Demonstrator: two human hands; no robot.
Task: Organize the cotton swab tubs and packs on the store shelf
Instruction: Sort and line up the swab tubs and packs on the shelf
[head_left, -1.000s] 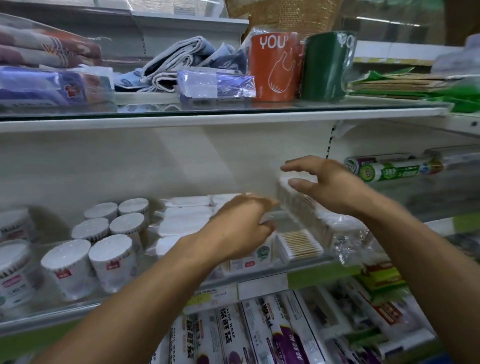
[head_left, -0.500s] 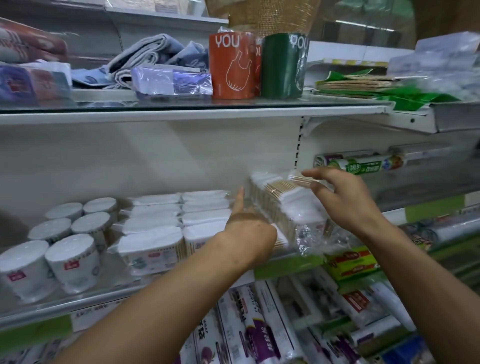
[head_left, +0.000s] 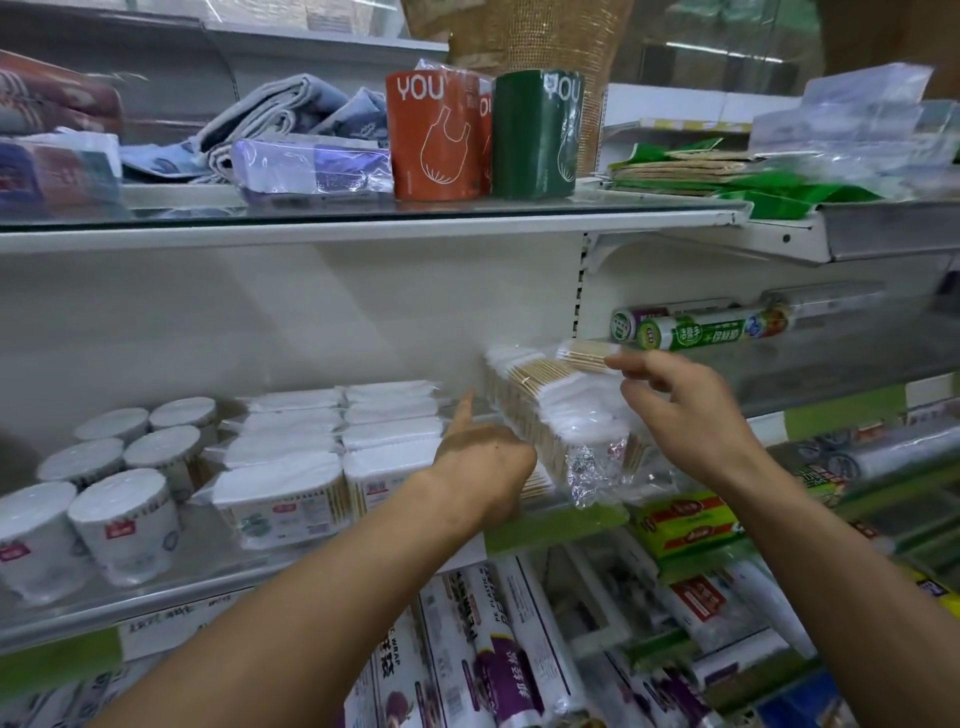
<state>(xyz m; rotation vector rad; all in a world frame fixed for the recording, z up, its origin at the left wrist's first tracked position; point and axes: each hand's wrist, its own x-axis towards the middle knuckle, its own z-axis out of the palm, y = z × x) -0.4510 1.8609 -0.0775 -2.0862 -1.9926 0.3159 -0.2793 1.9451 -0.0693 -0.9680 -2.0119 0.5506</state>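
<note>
A long clear-wrapped sleeve of wooden-stick cotton swab packs (head_left: 558, 410) sits tilted at the right end of the clear-fronted store shelf (head_left: 156, 597); the left hand (head_left: 480, 457) supports its near underside, thumb up, while the right hand (head_left: 685, 410) rests loosely curled fingers on its top. Left of it lie eight white rectangular swab packs (head_left: 332, 447) in two rows; farther left stand seven round white swab tubs (head_left: 124, 514); above, a glass shelf (head_left: 363, 208) holds orange and green bag rolls (head_left: 483, 135).

A shop aisle: white metal shelves (head_left: 363, 231) with price strips (head_left: 556, 522), stocked with rows of identical swab tubs (head_left: 122, 519), wrap rolls (head_left: 696, 332) and packaged goods.
</note>
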